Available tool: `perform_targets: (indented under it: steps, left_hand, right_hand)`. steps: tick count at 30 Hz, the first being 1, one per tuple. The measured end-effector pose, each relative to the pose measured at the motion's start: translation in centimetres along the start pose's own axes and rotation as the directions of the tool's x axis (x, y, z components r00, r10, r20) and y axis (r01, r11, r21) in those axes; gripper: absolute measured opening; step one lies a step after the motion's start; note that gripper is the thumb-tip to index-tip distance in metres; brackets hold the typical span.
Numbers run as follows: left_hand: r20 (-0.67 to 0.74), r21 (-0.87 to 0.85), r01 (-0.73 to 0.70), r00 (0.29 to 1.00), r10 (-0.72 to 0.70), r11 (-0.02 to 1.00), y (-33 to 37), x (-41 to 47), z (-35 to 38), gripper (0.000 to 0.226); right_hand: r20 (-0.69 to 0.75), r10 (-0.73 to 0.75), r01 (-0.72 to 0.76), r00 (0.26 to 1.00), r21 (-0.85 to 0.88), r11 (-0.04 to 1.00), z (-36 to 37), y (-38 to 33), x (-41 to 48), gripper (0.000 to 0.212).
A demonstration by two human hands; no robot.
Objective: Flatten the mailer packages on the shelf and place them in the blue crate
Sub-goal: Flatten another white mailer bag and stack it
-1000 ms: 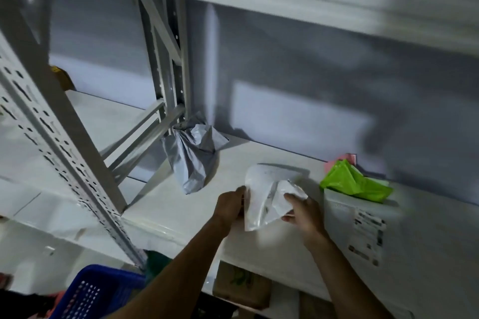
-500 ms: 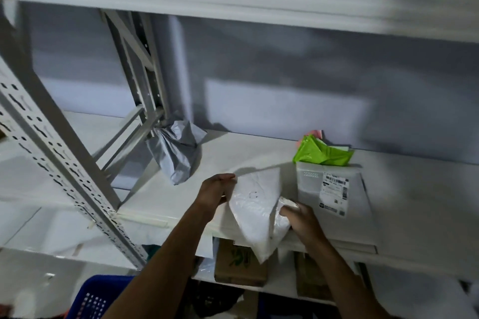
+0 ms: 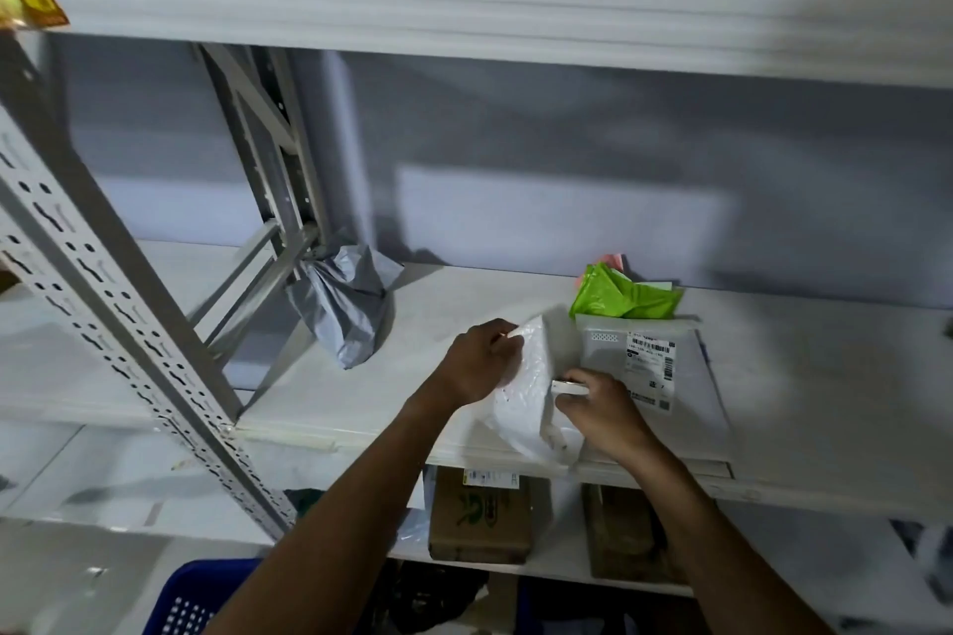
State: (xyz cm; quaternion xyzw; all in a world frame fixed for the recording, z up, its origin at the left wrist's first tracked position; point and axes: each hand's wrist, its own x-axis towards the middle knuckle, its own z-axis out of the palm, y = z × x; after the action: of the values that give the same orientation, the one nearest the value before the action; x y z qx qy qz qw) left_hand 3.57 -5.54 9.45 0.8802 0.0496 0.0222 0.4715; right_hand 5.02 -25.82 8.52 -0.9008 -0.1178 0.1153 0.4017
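White mailer [image 3: 521, 407] lowered onto shelf [image 3: 361, 392], left hand [image 3: 477, 358], right hand [image 3: 598, 410] gripping

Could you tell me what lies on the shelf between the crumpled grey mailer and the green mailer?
In the head view, only bare shelf separates the grey mailer from the green mailer; the white mailer in both hands sits nearer the front.

head view | single camera | looks forward and down, close, at white shelf [image 3: 361, 407] front edge
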Motion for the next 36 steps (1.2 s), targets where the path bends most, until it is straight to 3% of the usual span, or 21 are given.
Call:
perform_targets:
  steps: [6, 10, 16, 20, 25, 27, 29, 32, 36]
  left_hand:
    - [-0.13, -0.098, -0.002, 0.991, -0.011, 0.995, 0.5, -0.1, 0.1, 0.015]
    - [-0.186, -0.146, 0.026, 0.981, -0.053, 0.989, 0.3, 0.1, -0.3, 0.018]
    - [-0.274, -0.322, 0.149, 0.93, -0.243, 0.935, -2.4, -0.2, -1.0, 0.017]
    - [-0.264, -0.351, 0.195, 0.918, -0.297, 0.916, -3.5, -0.6, -0.5, 0.02]
    - [-0.3, -0.298, 0.193, 0.911, -0.284, 0.935, -3.8, 0.0, -0.3, 0.019]
    - [-0.358, -0.169, 0.187, 0.903, -0.237, 0.968, -4.3, 0.4, -0.5, 0.019]
    - [-0.379, -0.091, 0.238, 0.89, -0.255, 0.967, -4.1, 0.6, -0.8, 0.033]
    - [-0.19, -0.297, 0.306, 0.909, -0.37, 0.905, -2.3, 0.5, -0.9, 0.062]
    - [0.185, -0.639, 0.363, 0.928, -0.323, 0.678, -0.1, -0.4, 0.1, 0.057]
  right_hand:
    - [0.014, -0.073, 0.071, 0.997, 0.088, 0.994, -0.8, 0.0, -0.5, 0.017]
    - [-0.019, -0.037, 0.04, 0.999, 0.175, 0.984, -1.4, 0.7, -0.4, 0.037]
    - [-0.052, 0.077, -0.056, 0.996, 0.327, 0.944, -2.7, 2.5, -0.5, 0.021]
    - [-0.014, 0.041, -0.035, 0.999, 0.3, 0.953, -2.9, 2.7, -0.7, 0.016]
    - [-0.063, 0.003, 0.016, 0.998, 0.286, 0.958, -2.8, 2.8, -0.1, 0.014]
    - [-0.125, -0.055, 0.082, 0.991, 0.228, 0.97, -2.7, 2.8, 0.2, 0.014]
    - [-0.218, -0.116, 0.14, 0.969, 0.096, 0.986, -2.6, 2.3, 0.4, 0.02]
    - [-0.361, -0.28, 0.221, 0.889, -0.197, 0.955, -2.4, 1.4, 0.6, 0.025]
    - [-0.306, -0.583, 0.442, 0.753, -0.421, 0.792, 0.6, 0.2, -0.1, 0.034]
